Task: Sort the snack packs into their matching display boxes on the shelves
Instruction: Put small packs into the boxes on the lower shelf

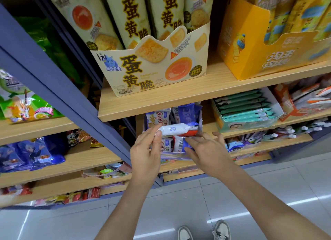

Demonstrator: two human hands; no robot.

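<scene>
With the left hand (pixel 146 150), pinching the white snack pack (pixel 174 128) by its left end, long axis left-right over the display box (pixel 201 119); with the right hand (pixel 207 150), fingers (pixel 194 140) spread, touching packs (pixel 179 143) just below.

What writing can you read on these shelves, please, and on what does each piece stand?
"蛋黄脆": front of the cream cardboard display box and the tall cream packs standing in it.
"精灵天天": under the blue mascot on that box.
Yellow cardboard display box: white characters, too blurred to read.
White snack pack held by the left hand: small blue mark, unreadable.
</scene>
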